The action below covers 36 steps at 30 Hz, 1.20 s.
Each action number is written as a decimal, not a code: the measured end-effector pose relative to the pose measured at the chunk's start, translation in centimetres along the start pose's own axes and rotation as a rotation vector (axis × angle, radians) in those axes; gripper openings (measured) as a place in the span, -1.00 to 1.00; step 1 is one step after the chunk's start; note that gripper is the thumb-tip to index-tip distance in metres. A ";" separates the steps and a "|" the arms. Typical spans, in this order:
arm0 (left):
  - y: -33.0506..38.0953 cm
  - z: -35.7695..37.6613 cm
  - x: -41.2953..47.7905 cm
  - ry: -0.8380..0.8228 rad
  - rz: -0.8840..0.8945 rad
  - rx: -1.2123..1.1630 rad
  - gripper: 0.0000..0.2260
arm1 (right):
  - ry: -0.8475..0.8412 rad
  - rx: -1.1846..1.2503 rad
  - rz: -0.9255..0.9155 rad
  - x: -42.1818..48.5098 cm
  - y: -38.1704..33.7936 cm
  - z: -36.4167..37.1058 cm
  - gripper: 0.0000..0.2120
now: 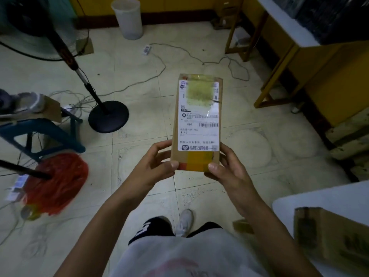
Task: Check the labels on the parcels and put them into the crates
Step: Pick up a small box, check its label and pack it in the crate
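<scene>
Two bare hands hold one slim brown cardboard parcel (pixel 176 124) in the air above the pale tiled floor (pixel 139 80), its long side pointing away from the person; the left hand (pixel 157 166) grips the near left corner, thumb on the top face and fingers curled round the side; the right hand (pixel 225 168) grips the near right corner in the same way; a white printed shipping label (pixel 198 118) covers most of the upper face, with a barcode on it and part of its text blurred; yellow tape crosses the near end between the two thumbs; to the left stand a black round fan base (pixel 108 116) and a red stringy mop head (pixel 58 180); at the lower right a second brown cardboard box (pixel 335 240) rests on a white tabletop (pixel 319 198).
</scene>
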<state>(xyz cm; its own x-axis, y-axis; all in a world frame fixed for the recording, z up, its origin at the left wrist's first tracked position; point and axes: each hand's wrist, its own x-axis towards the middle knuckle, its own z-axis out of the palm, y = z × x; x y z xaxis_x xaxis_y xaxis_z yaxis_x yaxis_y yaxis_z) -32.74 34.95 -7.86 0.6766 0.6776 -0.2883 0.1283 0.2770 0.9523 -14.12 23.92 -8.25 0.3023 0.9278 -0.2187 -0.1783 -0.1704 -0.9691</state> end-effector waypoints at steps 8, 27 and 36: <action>3.8 -1.0 15.6 -0.026 -0.055 -0.089 -0.49 | 0.108 -0.005 0.004 13.4 -3.3 -4.1 -0.53; 19.6 0.4 62.5 -0.505 0.058 0.100 -0.63 | 0.565 -0.016 -0.190 47.4 -14.0 -19.5 -0.40; 24.1 9.6 82.9 -0.536 0.066 0.170 -0.61 | 0.739 0.046 -0.139 62.1 -17.3 -34.7 -0.53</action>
<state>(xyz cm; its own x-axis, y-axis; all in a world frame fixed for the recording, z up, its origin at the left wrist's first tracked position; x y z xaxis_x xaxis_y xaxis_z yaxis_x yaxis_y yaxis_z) 33.41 91.27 -7.88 0.9550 0.2371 -0.1783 0.1580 0.1022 0.9821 40.21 72.99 -9.04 0.8717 0.4724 -0.1301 -0.1270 -0.0386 -0.9912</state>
